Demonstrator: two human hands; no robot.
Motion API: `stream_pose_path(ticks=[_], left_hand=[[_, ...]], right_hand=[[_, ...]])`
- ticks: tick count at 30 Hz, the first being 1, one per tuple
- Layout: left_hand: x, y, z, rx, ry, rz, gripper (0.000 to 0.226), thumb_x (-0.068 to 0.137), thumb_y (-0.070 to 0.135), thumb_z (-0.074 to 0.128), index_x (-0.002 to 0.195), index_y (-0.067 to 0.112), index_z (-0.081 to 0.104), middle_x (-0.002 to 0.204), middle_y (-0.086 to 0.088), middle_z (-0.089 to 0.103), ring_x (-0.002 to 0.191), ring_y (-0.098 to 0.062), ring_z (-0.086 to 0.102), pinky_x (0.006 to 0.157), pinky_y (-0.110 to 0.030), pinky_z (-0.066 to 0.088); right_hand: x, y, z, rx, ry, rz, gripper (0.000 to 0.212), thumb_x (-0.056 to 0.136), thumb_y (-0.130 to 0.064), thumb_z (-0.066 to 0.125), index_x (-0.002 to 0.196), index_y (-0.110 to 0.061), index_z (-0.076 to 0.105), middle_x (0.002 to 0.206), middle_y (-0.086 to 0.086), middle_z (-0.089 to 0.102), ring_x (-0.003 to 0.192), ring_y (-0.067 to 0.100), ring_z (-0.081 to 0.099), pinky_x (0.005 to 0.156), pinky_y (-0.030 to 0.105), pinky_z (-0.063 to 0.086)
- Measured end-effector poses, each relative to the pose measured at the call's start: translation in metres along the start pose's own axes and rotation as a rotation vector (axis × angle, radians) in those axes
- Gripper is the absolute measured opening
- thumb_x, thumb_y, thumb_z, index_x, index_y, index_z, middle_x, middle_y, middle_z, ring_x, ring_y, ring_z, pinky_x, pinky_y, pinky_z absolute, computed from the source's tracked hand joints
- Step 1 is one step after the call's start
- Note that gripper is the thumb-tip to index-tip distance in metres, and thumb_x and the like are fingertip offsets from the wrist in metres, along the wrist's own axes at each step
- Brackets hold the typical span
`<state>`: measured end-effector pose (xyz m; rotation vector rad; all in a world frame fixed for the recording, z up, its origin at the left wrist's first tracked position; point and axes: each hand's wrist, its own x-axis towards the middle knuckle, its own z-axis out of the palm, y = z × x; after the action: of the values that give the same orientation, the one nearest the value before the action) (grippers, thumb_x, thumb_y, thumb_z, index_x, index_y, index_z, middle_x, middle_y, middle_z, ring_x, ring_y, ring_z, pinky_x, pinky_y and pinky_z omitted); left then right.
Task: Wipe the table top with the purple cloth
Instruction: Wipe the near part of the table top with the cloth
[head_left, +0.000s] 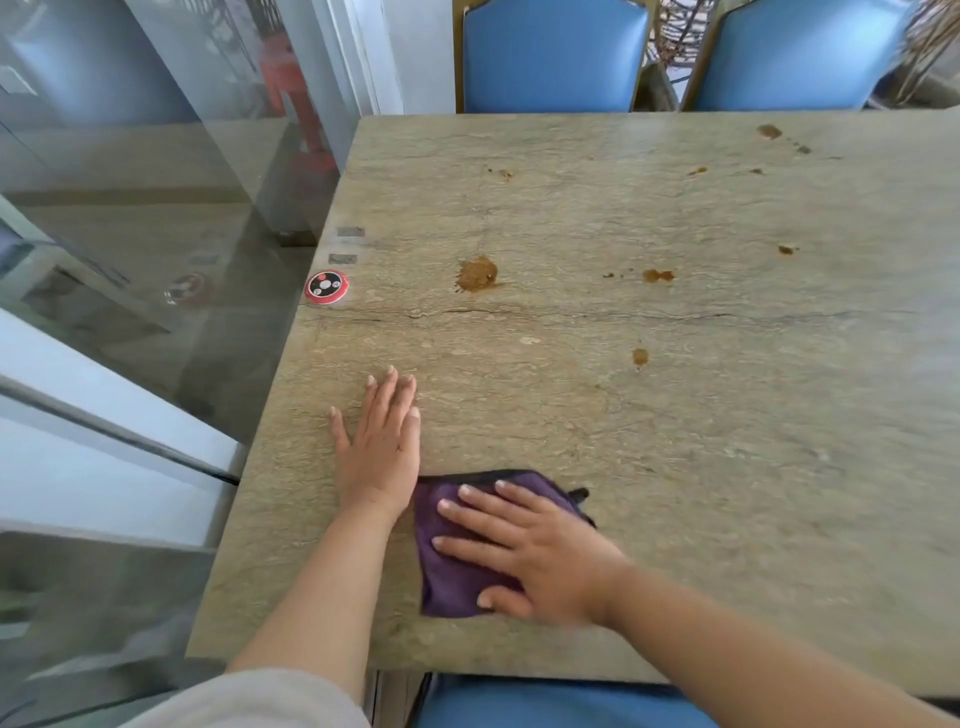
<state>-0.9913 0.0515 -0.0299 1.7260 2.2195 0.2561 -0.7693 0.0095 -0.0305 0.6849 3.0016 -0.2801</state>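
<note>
A folded purple cloth (451, 577) lies flat on the stone table top (727, 415) near its front edge. My right hand (535, 551) presses on the cloth with straight, spread fingers. My left hand (382, 447) rests flat on the bare table just left of the cloth, fingers straight. Brown stains mark the table: a large blotch (477, 274) at the centre left, a smaller spot (640, 356) and several more toward the far right (769, 131).
A round red-and-black call button (326, 286) sits at the table's left edge. A glass partition (156, 260) runs along the left side. Two blue chairs (550, 57) stand at the far edge, and another blue seat (545, 701) is under the near edge.
</note>
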Motion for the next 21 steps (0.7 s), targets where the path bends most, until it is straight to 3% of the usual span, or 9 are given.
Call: stream_pose_path(ticks=[3, 5, 9, 11, 13, 15, 17, 19, 21], left_hand=[[-0.002, 0.026, 0.004, -0.058, -0.018, -0.041, 0.056, 0.099, 0.042, 0.007, 0.152, 0.034, 0.020, 0.162, 0.015, 0.001, 0.148, -0.009, -0.013, 0.114, -0.056, -0.015], [-0.012, 0.050, 0.011, -0.089, -0.008, 0.041, 0.065, 0.094, 0.049, 0.000, 0.152, 0.033, 0.024, 0.162, 0.014, 0.005, 0.149, -0.008, -0.010, 0.114, -0.056, -0.015], [-0.029, 0.092, 0.032, -0.055, -0.043, 0.162, 0.071, 0.090, 0.052, -0.012, 0.153, 0.032, 0.014, 0.161, 0.016, -0.002, 0.147, -0.006, -0.017, 0.115, -0.048, -0.020], [-0.031, 0.103, 0.039, -0.066, -0.026, 0.169, 0.071, 0.090, 0.050, -0.013, 0.153, 0.033, 0.015, 0.161, 0.018, -0.001, 0.147, -0.005, -0.017, 0.114, -0.046, -0.021], [-0.032, 0.105, 0.043, -0.123, 0.004, 0.148, 0.071, 0.090, 0.047, -0.012, 0.152, 0.033, 0.019, 0.161, 0.019, 0.003, 0.147, -0.002, -0.014, 0.116, -0.044, -0.020], [-0.032, 0.104, 0.044, -0.154, 0.020, 0.141, 0.069, 0.091, 0.044, -0.010, 0.152, 0.034, 0.019, 0.160, 0.021, 0.005, 0.146, 0.001, -0.013, 0.117, -0.042, -0.019], [-0.032, 0.104, 0.044, -0.121, 0.014, 0.151, 0.066, 0.091, 0.043, -0.010, 0.151, 0.038, 0.016, 0.159, 0.023, 0.000, 0.145, 0.002, -0.015, 0.117, -0.042, -0.019], [-0.032, 0.105, 0.044, -0.085, 0.018, 0.155, 0.063, 0.092, 0.044, -0.009, 0.151, 0.041, 0.014, 0.158, 0.024, -0.002, 0.145, 0.002, -0.017, 0.118, -0.044, -0.017], [-0.032, 0.105, 0.046, -0.054, 0.032, 0.156, 0.063, 0.092, 0.045, -0.006, 0.151, 0.041, 0.016, 0.159, 0.024, 0.000, 0.145, 0.002, -0.015, 0.118, -0.046, -0.014]], right_hand=[[-0.010, 0.048, -0.011, 0.002, 0.044, 0.161, 0.057, 0.097, -0.058, 0.025, 0.150, -0.038, 0.016, 0.161, -0.008, 0.004, 0.148, 0.014, -0.003, 0.118, 0.037, -0.003], [-0.011, 0.087, -0.015, 0.019, 0.106, 0.437, 0.058, 0.096, -0.059, 0.024, 0.150, -0.039, 0.017, 0.160, -0.008, 0.004, 0.148, 0.014, 0.000, 0.120, 0.038, 0.002], [-0.008, 0.141, -0.026, 0.144, 0.177, 1.042, 0.060, 0.097, -0.055, 0.022, 0.152, -0.033, 0.011, 0.161, -0.004, -0.005, 0.148, 0.015, -0.006, 0.120, 0.037, -0.003], [-0.001, 0.132, -0.026, 0.195, 0.180, 1.160, 0.063, 0.097, -0.052, 0.019, 0.153, -0.027, 0.005, 0.161, 0.002, -0.010, 0.148, 0.019, -0.011, 0.120, 0.040, -0.005], [-0.003, 0.100, -0.017, 0.162, 0.170, 1.035, 0.063, 0.098, -0.049, 0.018, 0.153, -0.023, 0.002, 0.160, 0.005, -0.013, 0.147, 0.022, -0.013, 0.119, 0.041, -0.005], [-0.024, 0.062, -0.008, 0.102, 0.183, 0.722, 0.063, 0.097, -0.049, 0.023, 0.153, -0.022, 0.014, 0.160, 0.005, -0.002, 0.148, 0.024, -0.002, 0.118, 0.041, 0.000], [-0.052, 0.041, -0.003, 0.060, 0.084, 0.367, 0.061, 0.098, -0.052, 0.027, 0.152, -0.024, 0.019, 0.160, 0.002, 0.007, 0.148, 0.022, 0.004, 0.118, 0.041, 0.000], [-0.068, 0.054, -0.007, 0.039, -0.001, 0.098, 0.061, 0.098, -0.055, 0.026, 0.152, -0.031, 0.013, 0.161, -0.004, 0.004, 0.148, 0.016, -0.005, 0.118, 0.038, -0.008], [-0.066, 0.087, -0.017, 0.020, -0.005, 0.054, 0.059, 0.097, -0.058, 0.027, 0.151, -0.038, 0.013, 0.161, -0.010, 0.002, 0.148, 0.013, -0.007, 0.117, 0.036, -0.012]])
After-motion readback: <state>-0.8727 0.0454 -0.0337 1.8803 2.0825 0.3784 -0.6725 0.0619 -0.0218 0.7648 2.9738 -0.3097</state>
